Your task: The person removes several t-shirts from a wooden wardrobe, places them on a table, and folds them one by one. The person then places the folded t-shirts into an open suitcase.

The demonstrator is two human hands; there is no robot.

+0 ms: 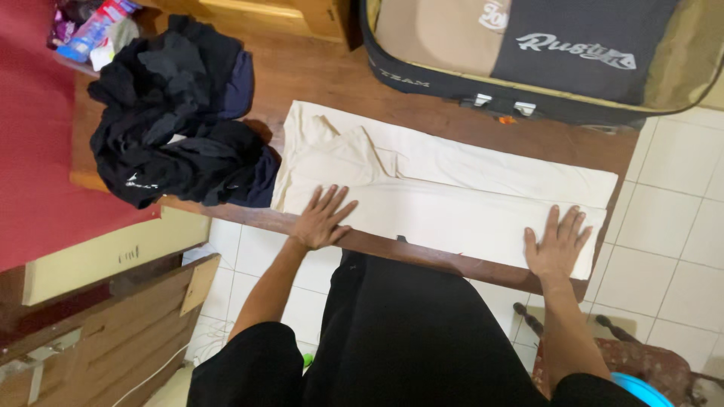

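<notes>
A cream garment (452, 188) lies spread flat and folded lengthwise on a brown wooden table (422, 252). My left hand (323, 218) rests palm down with fingers spread on the garment's near left edge. Flat on the near right end of the cloth lies my right hand (558, 243), its fingers also apart. Neither hand grips anything.
A heap of black and dark blue clothes (177, 120) sits on the table's left end. A black and tan suitcase (543, 53) stands at the back right. Red fabric (38, 151) covers the far left. White floor tiles (679, 226) lie to the right.
</notes>
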